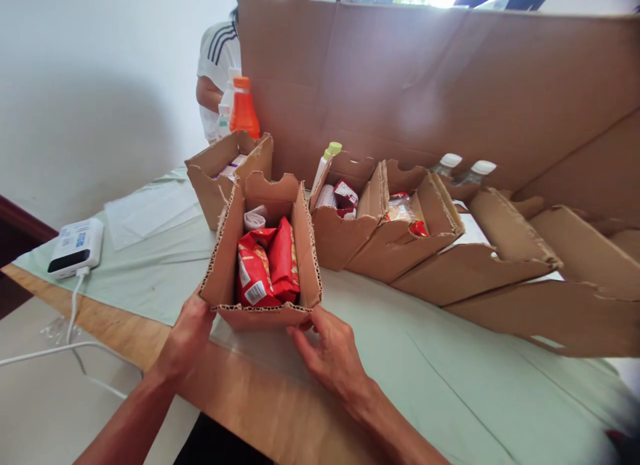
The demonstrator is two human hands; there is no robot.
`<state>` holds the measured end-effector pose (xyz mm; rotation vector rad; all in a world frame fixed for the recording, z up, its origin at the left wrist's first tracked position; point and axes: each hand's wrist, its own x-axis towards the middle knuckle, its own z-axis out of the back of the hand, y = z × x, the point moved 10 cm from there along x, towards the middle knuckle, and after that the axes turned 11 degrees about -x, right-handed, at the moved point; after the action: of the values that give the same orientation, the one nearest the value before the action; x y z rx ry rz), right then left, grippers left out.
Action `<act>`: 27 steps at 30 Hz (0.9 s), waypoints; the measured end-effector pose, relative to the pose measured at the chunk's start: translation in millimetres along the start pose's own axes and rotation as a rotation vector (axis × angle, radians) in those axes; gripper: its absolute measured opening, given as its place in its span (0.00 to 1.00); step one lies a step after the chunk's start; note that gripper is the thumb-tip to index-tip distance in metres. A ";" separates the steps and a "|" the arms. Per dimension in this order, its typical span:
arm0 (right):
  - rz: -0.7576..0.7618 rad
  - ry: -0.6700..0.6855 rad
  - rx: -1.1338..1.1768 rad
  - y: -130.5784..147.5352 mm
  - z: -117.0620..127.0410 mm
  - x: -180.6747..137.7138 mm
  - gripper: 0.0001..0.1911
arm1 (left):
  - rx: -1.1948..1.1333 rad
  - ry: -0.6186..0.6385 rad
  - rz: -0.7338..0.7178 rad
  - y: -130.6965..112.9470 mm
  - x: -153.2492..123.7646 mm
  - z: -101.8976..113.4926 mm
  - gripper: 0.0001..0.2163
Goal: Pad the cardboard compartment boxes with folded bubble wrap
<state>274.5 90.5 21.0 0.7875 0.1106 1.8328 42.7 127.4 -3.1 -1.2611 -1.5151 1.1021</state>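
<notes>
1. Holding the small cardboard box at its near end, the left hand and right hand bracket its two front corners at the edge of the tabletop.
2. Box position: it stands upright on the pale green cloth, nearest the person, just in front of a row of similar open cardboard boxes.
3. Contents: red snack packets fill the near part; a white rolled item lies behind them.
4. Handling advice, as a judgement: keep both hands low on the corners and press evenly, so that the corrugated walls do not splay and the packets stay upright.
5. Avoid squeezing the front wall inward; it looks thin and would buckle easily.
6. Left grip: fingers curl around the lower left corner, closed against the cardboard.
7. Right grip: fingers are partly spread, with the tips touching the lower right corner and the front wall; the palm rests clear of the box.
8. Surroundings: a tall cardboard sheet stands behind the row, an orange bottle rises beyond a far box, and a white device with a cable lies at the left. Another person's striped sleeve shows behind.
</notes>
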 end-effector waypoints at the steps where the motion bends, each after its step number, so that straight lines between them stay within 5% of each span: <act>1: 0.008 -0.009 0.010 0.6 -2.6 2.6 0.08 | -0.013 0.068 0.012 2.8 -4.1 -0.7 0.28; 4: 0.031 -0.029 0.035 0.7 -10.1 7.9 0.11 | 0.019 0.235 0.028 8.3 -11.5 -5.7 0.32; 11: 0.022 -0.028 0.052 -22.7 -32.5 18.6 0.07 | 0.184 0.195 -0.069 3.1 31.3 -27.1 0.19; 22: -0.063 0.126 -0.013 -43.7 -58.2 6.4 0.27 | 0.410 -0.008 -0.218 8.9 115.9 -57.8 0.18; 27: -0.062 0.156 -0.013 -43.7 -58.8 7.8 0.26 | 0.428 -0.049 -0.231 20.3 127.5 -57.1 0.18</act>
<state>275.0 132.0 -39.9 0.6243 0.2209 1.8331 86.5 261.5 0.6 -0.7538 -1.3287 1.2267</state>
